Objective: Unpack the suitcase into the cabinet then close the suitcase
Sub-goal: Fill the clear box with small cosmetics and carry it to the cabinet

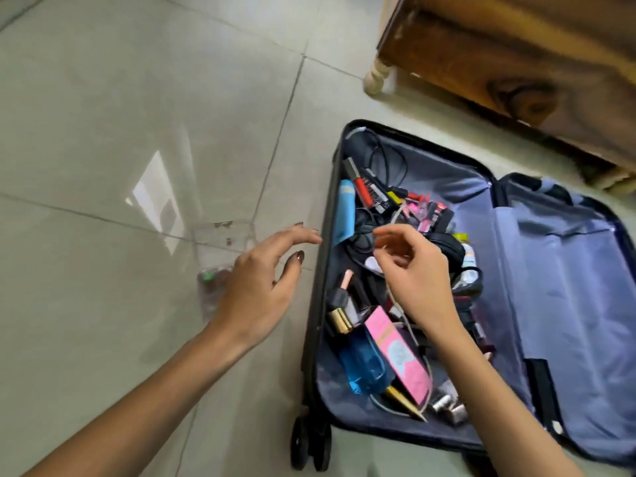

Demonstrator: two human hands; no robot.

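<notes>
Lying open on the tiled floor [103, 98], the suitcase [557, 287] sits near the wooden cabinet [516, 63], and its left half is still full: a pink box [399, 352], a blue bottle [364, 366], cables and cosmetics. The unpacking seems hardly begun, and the closing is not yet done. The left hand [258, 280] is spread wide above a clear plastic container [223, 235] beside the suitcase's left edge. The right hand [416, 273] pinches a thin pale cord [413, 328].
</notes>
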